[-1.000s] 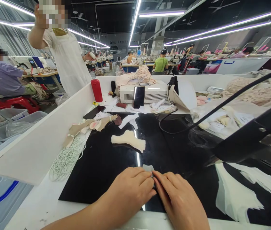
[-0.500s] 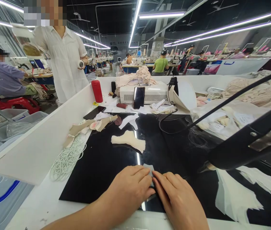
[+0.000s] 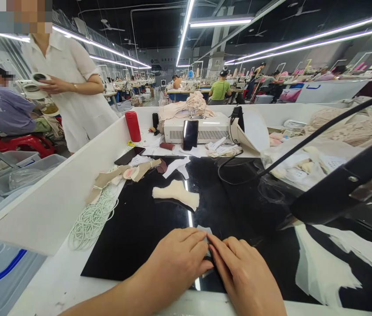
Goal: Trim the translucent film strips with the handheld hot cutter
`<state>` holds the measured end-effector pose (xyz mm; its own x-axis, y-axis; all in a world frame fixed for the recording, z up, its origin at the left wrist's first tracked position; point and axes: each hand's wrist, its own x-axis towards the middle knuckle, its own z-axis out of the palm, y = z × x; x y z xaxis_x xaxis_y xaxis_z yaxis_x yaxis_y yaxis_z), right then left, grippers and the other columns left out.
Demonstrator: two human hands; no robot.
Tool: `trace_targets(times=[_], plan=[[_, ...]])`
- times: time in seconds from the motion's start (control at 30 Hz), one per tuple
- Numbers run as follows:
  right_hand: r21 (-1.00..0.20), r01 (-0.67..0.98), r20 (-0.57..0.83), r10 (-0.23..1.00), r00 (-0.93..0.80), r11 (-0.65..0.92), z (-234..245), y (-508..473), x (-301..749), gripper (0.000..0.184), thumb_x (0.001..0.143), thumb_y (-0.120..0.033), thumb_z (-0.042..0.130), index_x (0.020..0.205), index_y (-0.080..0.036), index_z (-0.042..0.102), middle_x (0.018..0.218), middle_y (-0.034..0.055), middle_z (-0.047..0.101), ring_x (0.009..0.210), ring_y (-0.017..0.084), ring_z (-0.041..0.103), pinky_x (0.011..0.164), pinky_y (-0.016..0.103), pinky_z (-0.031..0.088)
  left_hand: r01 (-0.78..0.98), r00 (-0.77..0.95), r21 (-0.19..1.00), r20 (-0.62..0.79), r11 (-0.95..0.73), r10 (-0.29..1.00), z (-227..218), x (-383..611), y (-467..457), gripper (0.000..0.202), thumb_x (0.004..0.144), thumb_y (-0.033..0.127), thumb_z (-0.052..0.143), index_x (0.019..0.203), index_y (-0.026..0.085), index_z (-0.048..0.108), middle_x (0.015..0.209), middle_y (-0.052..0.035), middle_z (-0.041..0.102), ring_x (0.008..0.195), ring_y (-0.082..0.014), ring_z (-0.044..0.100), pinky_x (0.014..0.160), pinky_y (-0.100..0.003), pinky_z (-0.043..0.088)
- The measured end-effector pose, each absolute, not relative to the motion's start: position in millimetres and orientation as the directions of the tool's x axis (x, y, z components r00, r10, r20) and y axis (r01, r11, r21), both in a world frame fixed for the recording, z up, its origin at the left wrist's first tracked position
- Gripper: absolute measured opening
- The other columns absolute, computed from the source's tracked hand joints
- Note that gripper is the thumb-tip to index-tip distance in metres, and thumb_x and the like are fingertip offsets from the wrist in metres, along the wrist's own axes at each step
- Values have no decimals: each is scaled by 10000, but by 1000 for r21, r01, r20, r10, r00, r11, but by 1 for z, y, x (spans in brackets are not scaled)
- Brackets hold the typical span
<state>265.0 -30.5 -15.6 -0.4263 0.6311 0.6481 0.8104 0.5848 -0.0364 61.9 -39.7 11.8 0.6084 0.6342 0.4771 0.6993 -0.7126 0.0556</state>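
Note:
My left hand [image 3: 175,261] and my right hand [image 3: 243,267] meet at the near edge of a black glossy board [image 3: 133,237]. Between them is a small pale grey-blue piece [image 3: 204,229], mostly covered by my fingers. The fingers of both hands are bent and pressed together on it, closed round its two sides. Beyond my hands lies a cream, curved-edged fabric piece [image 3: 175,194], touched by neither. White and pale grey cut pieces [image 3: 327,263] are spread to the right of my right hand.
A black slanted arm [image 3: 340,180] with a cable reaches over the board from the right. Elastic cord [image 3: 92,221] and fabric scraps lie left. A red cylinder [image 3: 133,126], a phone [image 3: 190,134] and a white vented box [image 3: 172,130] stand behind. A person [image 3: 70,87] stands beyond the left wall.
My hands have barely moved and still press on the grey-blue piece. The black arm has shifted slightly. The standing person in white has moved left, bringing the hand with a white roll across.

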Motion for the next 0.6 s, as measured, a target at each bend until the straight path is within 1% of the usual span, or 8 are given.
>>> trace_targets(times=[0.1,0.2,0.4,0.5,0.6], plan=[[-30,814,656,625,-422,581,-15,-30,265,472,1181,-313,309,1115,-172,754,724,25,605,628,185,551,637,362,355,697,608,91,450,-711,654,11,62,-40,345,1169,385,488,1297,119,669,1369,-89,757,1298,-219,706,1067,-373,602],[-28,814,665,619,-418,580,-15,-29,264,488,1182,-319,302,1093,-170,757,719,25,601,628,185,548,637,361,354,692,601,117,454,-713,658,12,62,-40,342,1165,390,497,1293,120,664,1371,-92,755,1290,-227,709,1053,-378,608],[2,813,673,601,-432,582,-16,-28,264,501,1180,-317,286,1105,-147,752,726,25,611,614,182,562,629,358,387,692,602,123,446,-711,663,14,61,-39,336,1144,403,552,1283,118,666,1345,-89,764,1284,-218,707,1083,-367,588],[43,765,677,545,-495,643,-17,-24,271,474,1179,-310,299,1153,-127,735,734,18,619,588,162,576,592,342,402,701,613,88,434,-708,660,15,64,-37,353,1134,438,574,1254,123,678,1332,-71,772,1289,-199,704,1083,-331,585],[72,692,705,454,-545,718,-27,-12,283,464,1178,-341,312,1181,-133,727,715,9,625,545,137,576,533,316,408,705,639,41,395,-708,660,15,68,-33,395,1126,487,579,1218,121,693,1341,-81,772,1289,-179,705,1089,-298,579]])
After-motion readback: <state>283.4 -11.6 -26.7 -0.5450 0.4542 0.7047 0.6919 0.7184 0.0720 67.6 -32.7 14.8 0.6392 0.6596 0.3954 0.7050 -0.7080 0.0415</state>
